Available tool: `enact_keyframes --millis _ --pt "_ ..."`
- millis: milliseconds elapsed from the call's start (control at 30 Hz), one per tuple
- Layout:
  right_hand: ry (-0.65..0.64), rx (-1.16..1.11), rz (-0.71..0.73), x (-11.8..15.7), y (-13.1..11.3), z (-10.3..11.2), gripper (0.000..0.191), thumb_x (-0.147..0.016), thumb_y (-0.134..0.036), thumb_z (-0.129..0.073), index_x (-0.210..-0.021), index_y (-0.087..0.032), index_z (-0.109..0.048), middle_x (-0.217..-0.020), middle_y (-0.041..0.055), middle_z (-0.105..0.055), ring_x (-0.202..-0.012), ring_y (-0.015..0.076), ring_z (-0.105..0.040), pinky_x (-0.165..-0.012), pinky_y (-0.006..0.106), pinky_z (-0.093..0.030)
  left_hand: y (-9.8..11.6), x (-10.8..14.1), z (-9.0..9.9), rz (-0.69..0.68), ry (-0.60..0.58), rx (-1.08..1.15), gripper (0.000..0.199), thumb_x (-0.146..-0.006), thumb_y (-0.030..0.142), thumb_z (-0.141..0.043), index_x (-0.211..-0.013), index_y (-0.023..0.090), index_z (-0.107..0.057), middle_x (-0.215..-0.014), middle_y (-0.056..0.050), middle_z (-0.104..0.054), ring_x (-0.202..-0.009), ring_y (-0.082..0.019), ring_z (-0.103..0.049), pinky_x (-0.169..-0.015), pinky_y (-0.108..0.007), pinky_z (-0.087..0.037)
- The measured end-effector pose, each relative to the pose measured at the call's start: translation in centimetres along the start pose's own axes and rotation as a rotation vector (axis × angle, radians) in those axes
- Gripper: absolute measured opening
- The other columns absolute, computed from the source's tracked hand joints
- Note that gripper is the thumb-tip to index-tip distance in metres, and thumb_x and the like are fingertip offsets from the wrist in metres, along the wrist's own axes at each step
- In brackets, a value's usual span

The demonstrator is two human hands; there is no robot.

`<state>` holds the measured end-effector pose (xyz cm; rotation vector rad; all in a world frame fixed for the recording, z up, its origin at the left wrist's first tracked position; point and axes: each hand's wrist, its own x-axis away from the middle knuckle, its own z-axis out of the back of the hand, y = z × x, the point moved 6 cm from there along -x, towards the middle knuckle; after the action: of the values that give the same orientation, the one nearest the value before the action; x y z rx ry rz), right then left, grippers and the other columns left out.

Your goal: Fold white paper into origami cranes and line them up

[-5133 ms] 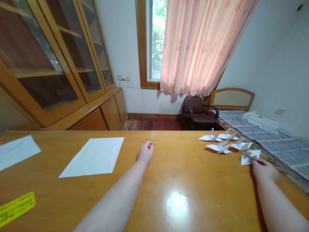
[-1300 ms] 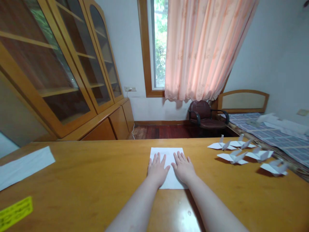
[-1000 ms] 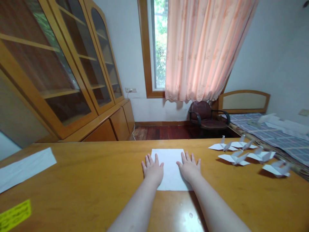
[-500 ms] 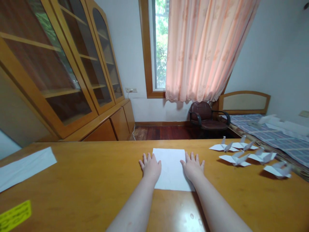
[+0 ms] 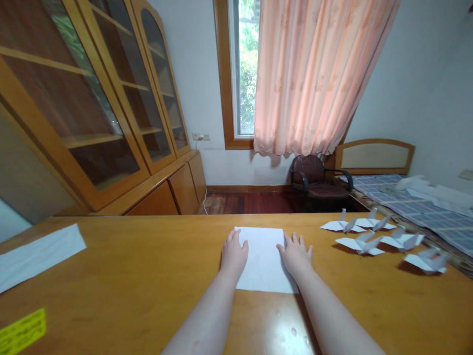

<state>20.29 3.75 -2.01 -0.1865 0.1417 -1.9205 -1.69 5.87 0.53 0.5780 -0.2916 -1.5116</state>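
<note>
A white square sheet of paper (image 5: 263, 259) lies flat on the wooden table between my two hands. Along its left edge rests my left hand (image 5: 235, 254), palm down, fingers side by side and the thumb held apart over the paper. My right hand (image 5: 296, 254) lies on the right edge with its fingers spread and its thumb on the sheet. Neither hand has closed around the paper. To the right stand several folded paper cranes (image 5: 360, 242), white with wings spread.
On the left of the table (image 5: 148, 276) lie a stack of white paper (image 5: 40, 256) and a yellow label (image 5: 22, 331). Beyond the table are a glass-doored cabinet (image 5: 140, 170), a brown armchair (image 5: 314, 180) and a bed (image 5: 424, 204) with a checked cover.
The spread fingers of my left hand have come together and shifted slightly right toward the paper's left edge. My right hand and the sheet look the same.
</note>
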Motion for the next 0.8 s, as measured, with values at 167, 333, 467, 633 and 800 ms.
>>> enact_keyframes --millis 167,333,467,633,800 --pt "0.006 -0.003 0.002 0.0 -0.1 0.1 0.060 -0.084 -0.052 -0.032 -0.137 -0.023 -0.030 -0.145 0.0122 -0.024 -0.133 0.0340 -0.014 -0.100 0.058 -0.010 -0.2 0.4 0.6 0.073 -0.012 -0.074 0.046 -0.082 0.031 -0.039 -0.124 0.014 -0.045 -0.135 -0.014 -0.041 -0.121 -0.027 -0.040 -0.099 -0.039 -0.032" --pt "0.008 0.008 -0.002 -0.1 -0.2 0.2 0.058 -0.085 -0.050 -0.034 -0.136 -0.022 -0.033 -0.144 0.0121 -0.026 -0.132 0.0338 -0.016 -0.101 0.056 -0.011 0.1 0.6 0.3 0.052 -0.040 -0.083 0.046 -0.082 0.033 -0.039 -0.124 0.015 -0.045 -0.135 -0.014 -0.040 -0.120 -0.028 -0.041 -0.097 -0.041 -0.034" --pt "0.023 -0.020 0.061 -0.3 -0.6 0.2 0.050 -0.085 -0.041 -0.038 -0.131 -0.021 -0.040 -0.141 0.0086 -0.033 -0.130 0.0313 -0.022 -0.103 0.053 -0.012 0.2 0.3 0.3 0.019 0.005 -0.020 0.044 -0.081 0.029 -0.042 -0.121 0.012 -0.049 -0.135 -0.014 -0.040 -0.121 -0.026 -0.040 -0.101 -0.036 -0.032" --pt "0.043 -0.059 0.080 -0.4 -0.6 0.2 0.046 -0.086 -0.032 -0.038 -0.130 -0.022 -0.040 -0.140 0.0063 -0.036 -0.129 0.0288 -0.025 -0.103 0.052 -0.015 -0.9 -0.6 0.1 0.087 0.046 0.150 0.040 -0.078 0.025 -0.047 -0.116 0.012 -0.053 -0.129 -0.014 -0.047 -0.123 -0.022 -0.040 -0.102 -0.031 -0.032" --pt "0.079 -0.125 0.095 -0.4 -0.4 0.8 0.039 -0.085 -0.028 -0.039 -0.123 -0.031 -0.050 -0.134 0.0017 -0.045 -0.125 0.0265 -0.032 -0.101 0.048 -0.020 -1.6 -1.0 -0.6 0.129 -0.059 0.389 0.035 -0.080 0.026 -0.045 -0.112 0.017 -0.056 -0.107 -0.008 -0.064 -0.097 -0.019 -0.058 -0.083 -0.028 -0.045"
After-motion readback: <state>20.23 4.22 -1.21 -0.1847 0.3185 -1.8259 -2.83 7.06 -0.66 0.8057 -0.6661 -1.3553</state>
